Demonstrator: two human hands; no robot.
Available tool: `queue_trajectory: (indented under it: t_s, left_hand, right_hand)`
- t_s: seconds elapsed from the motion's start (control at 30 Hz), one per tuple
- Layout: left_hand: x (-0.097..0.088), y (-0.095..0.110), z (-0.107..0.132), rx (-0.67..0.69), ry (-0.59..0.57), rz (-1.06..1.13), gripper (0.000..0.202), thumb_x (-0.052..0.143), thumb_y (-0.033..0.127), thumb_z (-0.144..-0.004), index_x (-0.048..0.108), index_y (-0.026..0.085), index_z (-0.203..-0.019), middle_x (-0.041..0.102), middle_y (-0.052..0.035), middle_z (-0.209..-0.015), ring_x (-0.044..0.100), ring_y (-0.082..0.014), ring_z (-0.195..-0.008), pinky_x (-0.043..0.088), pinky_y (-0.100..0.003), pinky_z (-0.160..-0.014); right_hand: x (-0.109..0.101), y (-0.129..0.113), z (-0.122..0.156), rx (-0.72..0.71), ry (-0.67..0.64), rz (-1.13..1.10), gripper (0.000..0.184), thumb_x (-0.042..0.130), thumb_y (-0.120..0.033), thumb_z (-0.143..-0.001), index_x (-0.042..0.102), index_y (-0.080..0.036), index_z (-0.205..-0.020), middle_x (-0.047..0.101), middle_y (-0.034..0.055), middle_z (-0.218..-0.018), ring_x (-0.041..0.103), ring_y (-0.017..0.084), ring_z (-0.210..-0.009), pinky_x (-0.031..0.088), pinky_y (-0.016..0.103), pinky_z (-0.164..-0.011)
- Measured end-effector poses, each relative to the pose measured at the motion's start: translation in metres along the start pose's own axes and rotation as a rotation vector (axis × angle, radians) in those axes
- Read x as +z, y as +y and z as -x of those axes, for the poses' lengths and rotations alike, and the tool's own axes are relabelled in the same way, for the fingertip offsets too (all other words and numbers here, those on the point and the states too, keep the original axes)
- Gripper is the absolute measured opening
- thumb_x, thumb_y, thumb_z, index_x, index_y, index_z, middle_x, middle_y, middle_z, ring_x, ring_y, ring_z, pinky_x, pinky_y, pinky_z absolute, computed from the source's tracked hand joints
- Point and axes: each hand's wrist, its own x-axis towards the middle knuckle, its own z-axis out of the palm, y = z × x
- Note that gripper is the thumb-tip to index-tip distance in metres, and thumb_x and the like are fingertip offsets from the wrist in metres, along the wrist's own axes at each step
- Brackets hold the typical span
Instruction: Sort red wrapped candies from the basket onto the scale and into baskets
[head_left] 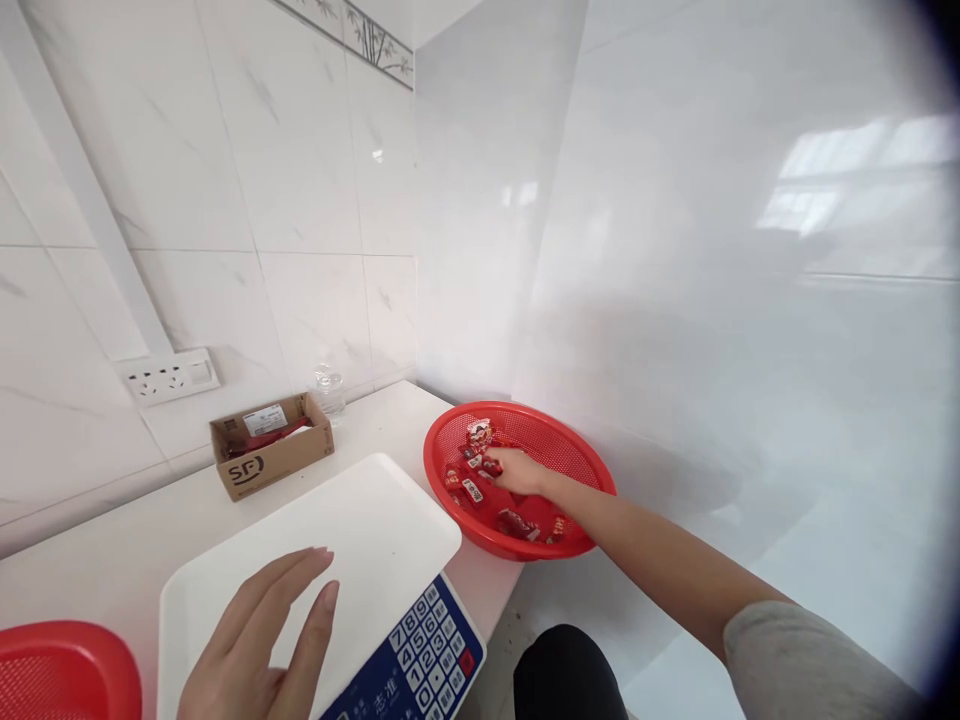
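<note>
Close to the viewer, at the lower left, the left hand (247,640) is above the white pan (367,510) of a scale, with thumb and fingers spread and nothing between them. More to the left, one part of a second red basket (116,655) enters the view.

Beyond the blue keypad (431,645) of the scale, the right hand (517,472) reaches into a red mesh basket (562,445), which is at the right end of the table (67,540). Small red packets (514,522) lie in it, around and under the right fingertips — so the right hand is the nearer one, and the left is well apart. A packet with a white label (473,490), just left of the right hand, has its long axis slanting from upper left to lower right. The right fingers are bent down; whether they pinch a packet, I cannot tell.

Farther back stands an open cardboard box (285,468) — beside it, a clear container (330,390) near the tiled wall (300,150).
</note>
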Motion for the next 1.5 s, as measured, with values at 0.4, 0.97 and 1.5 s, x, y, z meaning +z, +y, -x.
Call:
queue_trajectory:
  t_s: [0.4, 0.97, 1.5]
  left_hand:
    - [0.002, -0.009, -0.007, -0.047, -0.147, -0.169, 0.037, 0.041, 0.043, -0.089, 0.049, 0.025, -0.121, 0.054, -0.0088, -0.125, 0.05, -0.0275, -0.116, 0.056, -0.036, -0.073]
    - [-0.025, -0.033, -0.014, -0.177, -0.675, -0.389, 0.053, 0.052, 0.036, -0.084, 0.04, 0.022, -0.134, 0.043, -0.0084, -0.141, 0.04, -0.0274, -0.127, 0.038, -0.043, -0.098]
    - [-0.013, -0.042, -0.019, -0.156, -0.607, -0.212, 0.034, 0.047, 0.018, -0.085, 0.051, 0.026, -0.118, 0.055, -0.0043, -0.125, 0.054, -0.0224, -0.11, 0.044, -0.035, -0.088]
  right_hand:
    - [-0.003, -0.126, 0.001, -0.281, 0.034, -0.311, 0.03, 0.066, -0.029, -0.07, 0.056, -0.02, -0.096, 0.064, 0.0005, -0.089, 0.06, 0.017, -0.08, 0.047, 0.03, -0.072]
    - [0.053, -0.176, 0.028, -0.612, -0.238, -0.127, 0.042, 0.062, -0.029, -0.078, 0.057, -0.024, -0.119, 0.053, 0.0082, -0.128, 0.05, 0.023, -0.115, 0.04, 0.04, -0.097]
    - [0.07, -0.16, 0.036, -0.61, -0.109, 0.149, 0.036, 0.052, -0.021, -0.082, 0.059, -0.022, -0.118, 0.058, 0.0082, -0.121, 0.051, 0.024, -0.113, 0.042, 0.037, -0.093]
